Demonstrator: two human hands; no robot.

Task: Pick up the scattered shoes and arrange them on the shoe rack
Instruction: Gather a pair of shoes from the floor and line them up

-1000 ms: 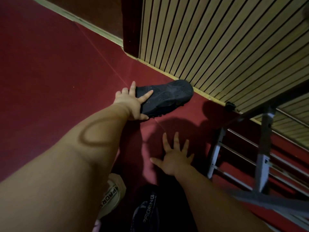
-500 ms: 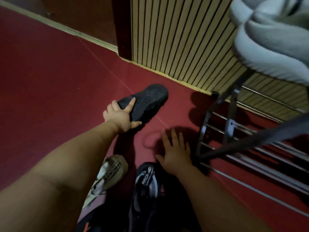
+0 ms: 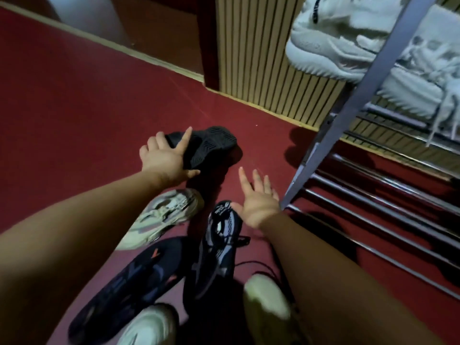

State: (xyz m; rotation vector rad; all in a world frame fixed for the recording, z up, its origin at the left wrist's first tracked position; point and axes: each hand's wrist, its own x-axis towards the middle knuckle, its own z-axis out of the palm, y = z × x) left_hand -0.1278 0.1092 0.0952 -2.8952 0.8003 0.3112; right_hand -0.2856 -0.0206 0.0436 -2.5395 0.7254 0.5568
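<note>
one black shoe [image 3: 211, 145], sole up, is at centre over the red floor [image 3: 74, 108], long axis running near-left to far-right, far end toward the shoe rack [image 3: 368, 70]. left hand [image 3: 164, 160] clamps its near end, fingers over sole, thumb beneath; right hand [image 3: 258, 205] is spread, holding nothing. two white sneakers [image 3: 328, 38] sit on the rack; five more shoes [image 3: 221, 235] lie near, two blurred.

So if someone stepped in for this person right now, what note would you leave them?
Left hand: grip on the black shoe, sole up, low over the red floor.
Right hand: open, fingers spread, holding nothing, above the dark laced sneaker.
Done: white sneakers sit high on the shoe rack.
Left: rack the black shoe, then the beige sneaker, navy shoe and dark laced sneaker lying on the floor.
</note>
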